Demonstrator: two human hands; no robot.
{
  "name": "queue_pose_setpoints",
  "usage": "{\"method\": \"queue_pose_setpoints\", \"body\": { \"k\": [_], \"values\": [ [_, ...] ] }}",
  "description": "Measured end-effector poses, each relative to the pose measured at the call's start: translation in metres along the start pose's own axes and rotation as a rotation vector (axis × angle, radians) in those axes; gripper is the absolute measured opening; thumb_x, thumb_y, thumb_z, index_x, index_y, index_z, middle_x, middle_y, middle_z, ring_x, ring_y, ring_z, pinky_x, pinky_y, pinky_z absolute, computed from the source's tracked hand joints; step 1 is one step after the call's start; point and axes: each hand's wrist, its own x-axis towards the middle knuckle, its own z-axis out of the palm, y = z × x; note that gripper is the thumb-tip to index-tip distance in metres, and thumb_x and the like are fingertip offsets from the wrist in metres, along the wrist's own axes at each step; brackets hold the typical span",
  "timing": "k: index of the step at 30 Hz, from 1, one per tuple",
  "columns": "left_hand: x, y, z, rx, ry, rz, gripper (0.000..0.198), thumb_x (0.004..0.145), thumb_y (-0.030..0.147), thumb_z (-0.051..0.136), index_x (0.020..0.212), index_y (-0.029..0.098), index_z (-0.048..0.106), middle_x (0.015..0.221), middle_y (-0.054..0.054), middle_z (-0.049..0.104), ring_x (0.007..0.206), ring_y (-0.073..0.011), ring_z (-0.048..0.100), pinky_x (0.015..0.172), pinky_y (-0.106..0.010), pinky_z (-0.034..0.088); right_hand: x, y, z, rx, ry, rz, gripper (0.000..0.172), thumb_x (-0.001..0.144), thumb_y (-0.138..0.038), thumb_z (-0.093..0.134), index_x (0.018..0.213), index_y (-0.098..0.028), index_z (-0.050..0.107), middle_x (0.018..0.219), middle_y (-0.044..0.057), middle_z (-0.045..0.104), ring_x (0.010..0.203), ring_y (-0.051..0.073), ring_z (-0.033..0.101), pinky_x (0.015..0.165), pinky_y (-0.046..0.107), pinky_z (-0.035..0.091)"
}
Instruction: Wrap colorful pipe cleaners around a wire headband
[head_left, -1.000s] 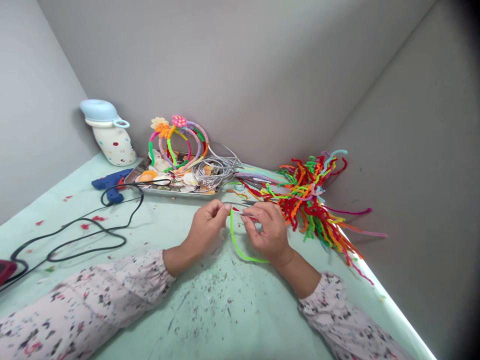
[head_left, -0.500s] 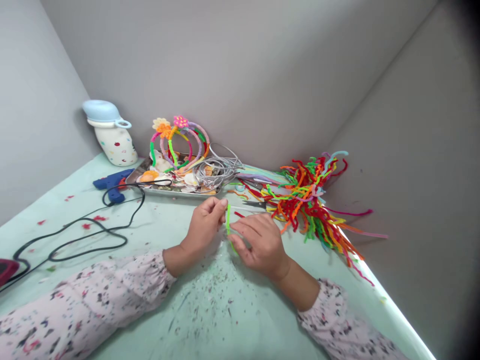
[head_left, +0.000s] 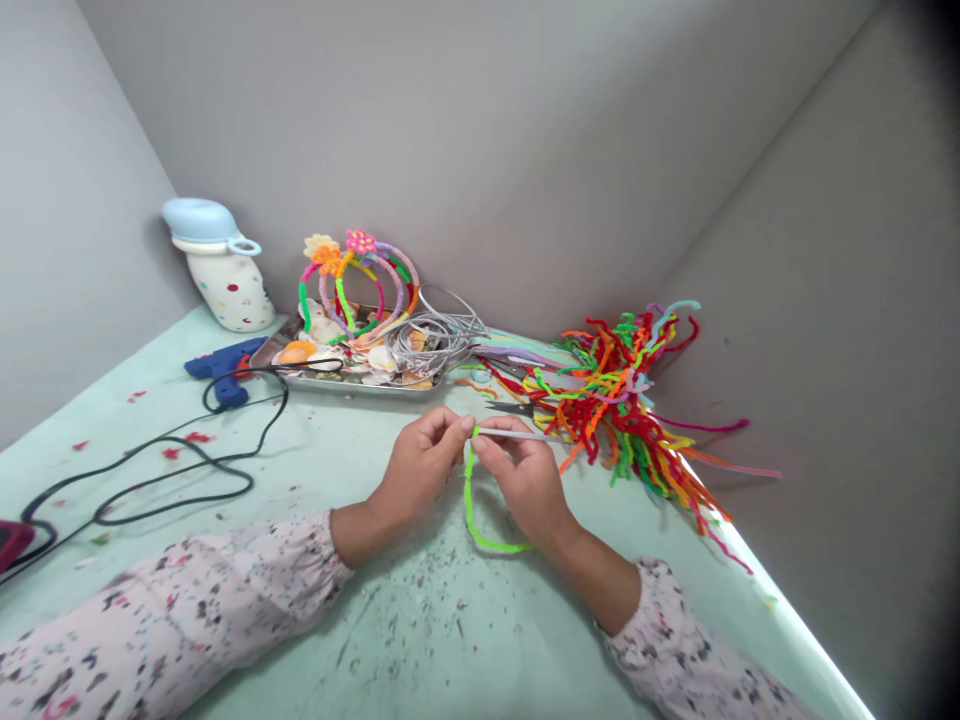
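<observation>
Both hands meet over the pale green table [head_left: 337, 640], fingertips nearly touching. The left hand [head_left: 424, 462] has its thumb and forefinger closed in a pinch, right where the upper end of a bright green fuzzy strip [head_left: 470, 505] meets a thin pale rod [head_left: 525, 435]; its other fingers curl in toward the palm. The right hand [head_left: 534, 490] is closed too: its thumb tip presses in just beside the left thumb, close against the strip and the rod, and its forefinger bends along the rod. The rest of its fingers are bent and partly hidden, so how tightly they grip I cannot tell.

From the pinch the green strip hangs down in a loose curve — a rough U — and its lower part runs to the right hand, where its far end is out of sight. The rod points right, past the right knuckles, toward a big tangle of coloured fuzzy strips [head_left: 637, 400].

Dark scissor blades [head_left: 510, 408] lie just beyond the hands, at the edge of that tangle. Farther back, a metal tray [head_left: 360, 388] holds shell-like pieces and a coil of silver wire [head_left: 427, 345], with wrapped hoops [head_left: 340, 285] topped by flowers standing at its back. To its left are a blue glue gun [head_left: 225, 365], a black cord [head_left: 283, 405] in loops and a white bottle [head_left: 229, 290] with a light blue lid.
</observation>
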Motion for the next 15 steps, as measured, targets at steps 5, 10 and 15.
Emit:
{"method": "queue_pose_setpoints", "body": {
  "k": [5, 10, 15],
  "values": [
    [0.0, 0.0023, -0.0021, 0.101, 0.006, 0.039, 0.034, 0.086, 0.042, 0.052, 0.062, 0.018, 0.047, 0.053, 0.005, 0.043, 0.052, -0.0097, 0.038, 0.053, -0.023, 0.031, 0.0016, 0.0006, -0.0001, -0.007, -0.026, -0.02, 0.013, 0.081, -0.029, 0.061, 0.086, -0.018, 0.064, 0.081, 0.003, 0.066, 0.076, 0.016, 0.061, 0.073, 0.03, 0.05],
    [0.0005, 0.0019, -0.0026, 0.111, -0.015, 0.009, 0.032, 0.086, 0.041, 0.05, 0.064, 0.018, 0.047, 0.053, 0.006, 0.041, 0.051, -0.0099, 0.036, 0.053, -0.023, 0.03, 0.0024, -0.0007, 0.0012, -0.024, -0.014, 0.038, 0.013, 0.079, -0.028, 0.061, 0.084, -0.018, 0.066, 0.077, 0.003, 0.068, 0.07, 0.016, 0.061, 0.067, 0.028, 0.05],
    [0.0014, 0.0001, -0.0025, 0.115, -0.015, 0.02, 0.032, 0.087, 0.04, 0.049, 0.063, 0.018, 0.047, 0.054, 0.006, 0.039, 0.053, -0.0101, 0.035, 0.054, -0.023, 0.029, 0.003, -0.0028, 0.0011, -0.085, -0.011, 0.024, 0.012, 0.078, -0.026, 0.061, 0.083, -0.017, 0.067, 0.076, 0.003, 0.07, 0.069, 0.016, 0.063, 0.067, 0.028, 0.05]
  ]
}}
